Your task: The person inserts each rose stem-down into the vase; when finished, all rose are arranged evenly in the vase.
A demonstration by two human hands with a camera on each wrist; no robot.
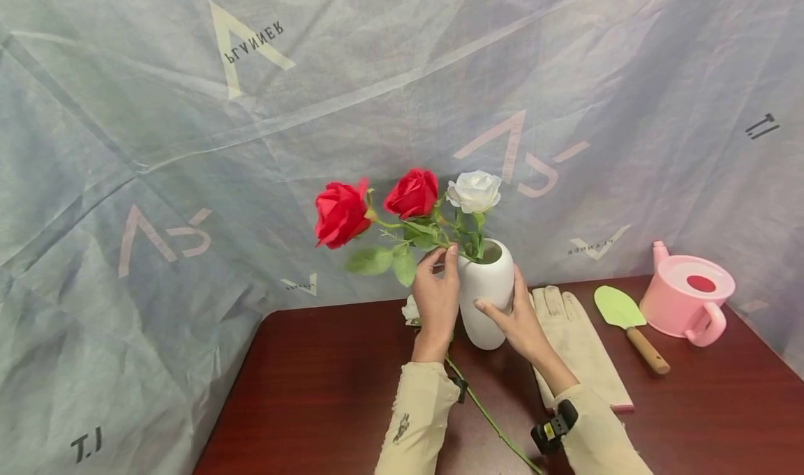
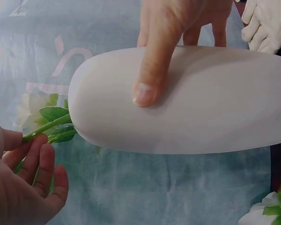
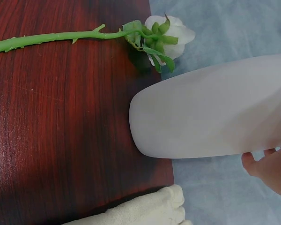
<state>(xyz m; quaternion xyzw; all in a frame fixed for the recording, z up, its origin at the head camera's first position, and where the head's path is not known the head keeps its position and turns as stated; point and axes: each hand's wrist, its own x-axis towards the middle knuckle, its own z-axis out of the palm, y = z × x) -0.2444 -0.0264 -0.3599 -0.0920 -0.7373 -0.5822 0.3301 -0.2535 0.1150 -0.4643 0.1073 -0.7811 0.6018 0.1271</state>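
Note:
A tall white vase (image 1: 486,297) stands upright on the table. My right hand (image 1: 518,321) grips its side, the thumb lying across the front in the left wrist view. Just left of the rim, my left hand (image 1: 438,297) pinches a green rose stem (image 2: 49,126) between thumb and fingertips. A white rose (image 1: 475,191) rises above the vase mouth. Two red roses, one at the far left (image 1: 341,213) and one in the middle (image 1: 412,193), lean out leftward over my left hand. Which bloom the pinched stem belongs to, I cannot tell.
Another white rose (image 3: 171,37) lies on the dark red table (image 1: 326,384), its long stem running toward the front. Right of the vase are pale work gloves (image 1: 581,349), a green trowel (image 1: 620,307) and a pink watering can (image 1: 681,297). A grey cloth (image 1: 220,147) hangs behind.

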